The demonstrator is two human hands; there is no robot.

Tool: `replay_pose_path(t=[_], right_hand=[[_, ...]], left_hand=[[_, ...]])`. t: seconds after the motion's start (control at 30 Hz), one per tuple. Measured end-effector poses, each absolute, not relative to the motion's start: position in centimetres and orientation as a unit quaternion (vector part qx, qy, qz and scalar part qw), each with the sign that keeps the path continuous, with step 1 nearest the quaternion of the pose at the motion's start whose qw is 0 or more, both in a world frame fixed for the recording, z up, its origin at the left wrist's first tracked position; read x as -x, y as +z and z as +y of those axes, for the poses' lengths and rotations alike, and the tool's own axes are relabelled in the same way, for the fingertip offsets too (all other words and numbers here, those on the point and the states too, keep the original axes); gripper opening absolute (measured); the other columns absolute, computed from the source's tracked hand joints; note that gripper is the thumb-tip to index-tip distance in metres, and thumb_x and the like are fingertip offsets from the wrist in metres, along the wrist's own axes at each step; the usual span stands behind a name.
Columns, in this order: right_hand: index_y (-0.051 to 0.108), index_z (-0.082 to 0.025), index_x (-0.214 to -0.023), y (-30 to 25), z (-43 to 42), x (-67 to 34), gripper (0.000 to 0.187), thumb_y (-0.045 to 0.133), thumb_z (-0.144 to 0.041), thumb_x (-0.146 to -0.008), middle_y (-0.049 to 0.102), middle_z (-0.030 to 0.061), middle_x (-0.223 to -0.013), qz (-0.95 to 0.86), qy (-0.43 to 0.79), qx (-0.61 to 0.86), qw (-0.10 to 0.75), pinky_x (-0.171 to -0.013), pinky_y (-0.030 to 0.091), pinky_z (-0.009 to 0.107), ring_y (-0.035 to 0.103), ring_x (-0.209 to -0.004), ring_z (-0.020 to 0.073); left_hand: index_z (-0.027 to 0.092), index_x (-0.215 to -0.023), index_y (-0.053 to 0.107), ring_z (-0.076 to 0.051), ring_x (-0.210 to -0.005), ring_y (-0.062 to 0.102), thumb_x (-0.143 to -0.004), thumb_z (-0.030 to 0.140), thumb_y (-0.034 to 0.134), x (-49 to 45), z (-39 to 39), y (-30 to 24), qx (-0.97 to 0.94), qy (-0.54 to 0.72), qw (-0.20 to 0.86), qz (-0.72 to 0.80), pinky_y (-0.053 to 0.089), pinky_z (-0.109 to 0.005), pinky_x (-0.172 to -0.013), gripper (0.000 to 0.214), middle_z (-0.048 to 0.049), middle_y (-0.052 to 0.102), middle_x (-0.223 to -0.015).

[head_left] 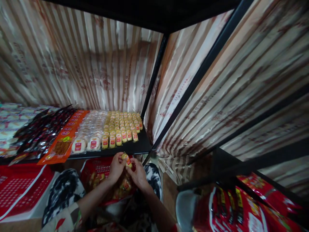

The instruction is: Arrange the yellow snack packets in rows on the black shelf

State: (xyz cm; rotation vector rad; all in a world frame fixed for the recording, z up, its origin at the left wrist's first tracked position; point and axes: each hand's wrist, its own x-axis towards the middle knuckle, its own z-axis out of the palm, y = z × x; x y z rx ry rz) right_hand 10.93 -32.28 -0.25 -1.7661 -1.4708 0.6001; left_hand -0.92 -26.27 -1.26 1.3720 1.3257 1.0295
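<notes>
Between my two hands is a small yellow snack packet with a red and white label. My left hand pinches its left end, and my right hand grips the lower right end. Below them, between my knees, a red plastic basket holds more loose yellow packets. Just beyond my hands, rows of matching yellow packets stand on the right end of a black shelf. My forearms hide part of the basket.
Left along the shelf lie round white packaged cakes, an orange snack bag, dark shiny packets and pale packets. Another red basket stands at left. Red bags sit at lower right. Black frame bars and draped sheeting surround the shelf.
</notes>
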Motion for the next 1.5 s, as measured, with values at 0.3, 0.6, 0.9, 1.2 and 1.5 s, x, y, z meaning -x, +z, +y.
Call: replay_pose_path(t=[0.3,0.6,0.9,1.2,1.5], right_hand=[[0.051,-0.019,-0.108,-0.2,-28.3,-13.5,0.032,0.052,-0.030,-0.077,0.064,0.0061,-0.098,-0.522,0.215,0.687,0.458,-0.081,0.047,0.031,0.060,-0.089,0.0180],[0.048,-0.017,-0.114,-0.4,-21.2,-18.1,0.039,0.046,-0.033,-0.079,0.061,0.0101,-0.108,-0.467,0.156,0.688,0.534,-0.082,0.047,0.033,0.059,-0.093,0.0182],[0.049,-0.013,-0.113,-2.5,-15.5,-20.8,0.046,0.040,-0.017,-0.068,0.061,0.0114,-0.106,-0.426,0.189,0.692,0.551,-0.077,0.047,0.029,0.059,-0.091,0.0169],[0.051,-0.017,-0.095,-4.0,-14.0,-21.2,0.029,0.044,-0.018,-0.066,0.060,0.0053,-0.090,-0.429,0.215,0.679,0.555,-0.068,0.048,0.026,0.058,-0.075,0.0143],[0.060,-0.017,-0.092,-4.4,-14.0,-21.5,0.029,0.042,-0.019,-0.070,0.062,0.0078,-0.091,-0.483,0.106,0.696,0.521,-0.075,0.044,0.032,0.055,-0.088,0.0205]], left_hand=[[0.014,-0.106,0.052,-0.013,-0.071,0.057,-0.073,0.025,0.056,-3.0,-22.6,2.0,-0.607,0.407,0.453,0.510,0.050,-0.026,-0.069,0.035,-0.0051,0.059,-0.086],[0.017,-0.111,0.051,-0.018,-0.102,0.056,-0.076,0.012,0.047,-7.8,-18.7,3.9,-0.697,0.375,0.397,0.465,0.043,-0.035,-0.094,0.036,-0.0087,0.060,-0.110],[0.013,-0.108,0.059,-0.022,-0.118,0.047,-0.078,0.015,0.042,-11.0,-16.5,4.1,-0.773,0.276,0.362,0.443,0.032,-0.034,-0.104,0.034,-0.0115,0.055,-0.122],[0.007,-0.120,0.053,-0.025,-0.127,0.038,-0.080,0.017,0.040,-11.6,-15.9,3.2,-0.775,0.204,0.360,0.477,0.026,-0.036,-0.108,0.043,-0.0157,0.044,-0.135],[0.008,-0.123,0.050,-0.018,-0.127,0.038,-0.083,0.017,0.035,-11.1,-15.8,3.5,-0.799,0.182,0.322,0.474,0.027,-0.028,-0.108,0.043,-0.0119,0.043,-0.136]])
